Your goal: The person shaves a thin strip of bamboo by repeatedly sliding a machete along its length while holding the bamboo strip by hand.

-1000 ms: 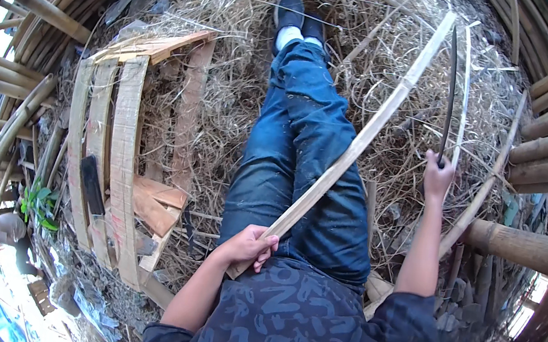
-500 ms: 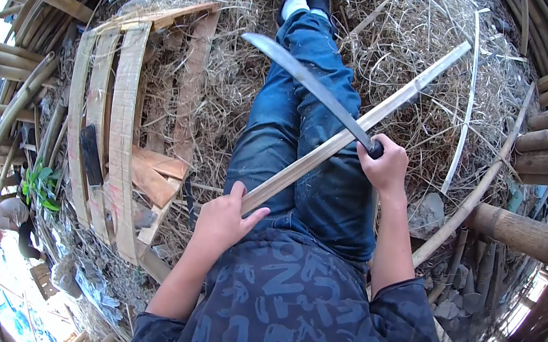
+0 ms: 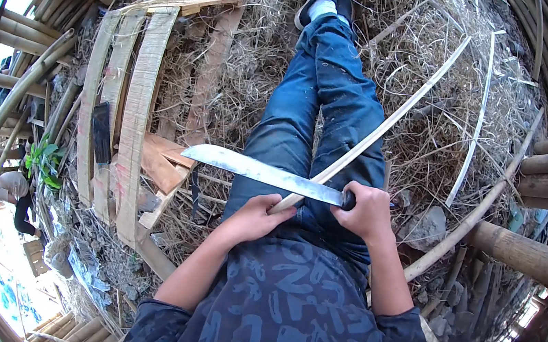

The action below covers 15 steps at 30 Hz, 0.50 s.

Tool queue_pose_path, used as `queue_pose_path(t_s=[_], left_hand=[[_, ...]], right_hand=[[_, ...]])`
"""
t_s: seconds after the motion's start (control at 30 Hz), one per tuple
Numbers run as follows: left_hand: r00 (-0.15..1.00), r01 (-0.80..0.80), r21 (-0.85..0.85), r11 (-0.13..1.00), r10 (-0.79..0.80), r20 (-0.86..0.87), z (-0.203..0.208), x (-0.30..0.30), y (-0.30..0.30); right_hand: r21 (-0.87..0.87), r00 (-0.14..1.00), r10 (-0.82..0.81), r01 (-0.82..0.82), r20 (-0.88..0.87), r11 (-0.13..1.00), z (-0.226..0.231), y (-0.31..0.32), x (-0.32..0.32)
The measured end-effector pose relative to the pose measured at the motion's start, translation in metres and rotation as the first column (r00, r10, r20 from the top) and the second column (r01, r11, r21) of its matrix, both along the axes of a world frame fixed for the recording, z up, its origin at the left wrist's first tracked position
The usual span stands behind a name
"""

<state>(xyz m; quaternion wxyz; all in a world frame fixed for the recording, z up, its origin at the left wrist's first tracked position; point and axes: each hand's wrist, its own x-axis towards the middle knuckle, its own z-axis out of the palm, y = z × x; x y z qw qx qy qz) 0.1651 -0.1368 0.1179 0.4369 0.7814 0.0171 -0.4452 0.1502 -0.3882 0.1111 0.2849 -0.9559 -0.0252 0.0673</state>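
My right hand [image 3: 369, 211] is wrapped around the black handle of a machete [image 3: 253, 170], whose blade points left above my thighs. The blade lies across a long pale strip of split bamboo [image 3: 399, 111], close to its near end. That near end is gripped by my left hand [image 3: 257, 219], with the thumb along the strip just below the blade. From there the strip slants up and away to the right, over my outstretched legs [image 3: 288, 117] in blue jeans.
Left of my legs lies a slatted wooden pallet [image 3: 140, 84] with a dark flat object [image 3: 101, 127] on it. Bamboo shavings [image 3: 415, 148] cover the ground. A thin white strip [image 3: 480, 122] and a bamboo pole [image 3: 477, 208] lie to the right. Another person [image 3: 14, 196] is beyond the bamboo at left.
The machete has come nearer to me along the bamboo strip, its blade turning closer to level. My left hand has shifted right, and the strip's near end moved with it.
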Motion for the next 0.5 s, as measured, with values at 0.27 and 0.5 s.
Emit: queue_pose_path(t_s=[0.27, 0.5], left_hand=[[1.0, 0.008, -0.108, 0.994, -0.011, -0.028, -0.006, -0.03, 0.007], [0.998, -0.021, -0.088, 0.996, 0.027, 0.058, -0.001, -0.041, 0.003]], right_hand=[[-0.073, 0.995, 0.066, -0.072, -0.08, 0.995, 0.007, 0.017, -0.001], [-0.162, 0.988, 0.086, -0.106, -0.129, 0.981, -0.002, 0.016, -0.004]])
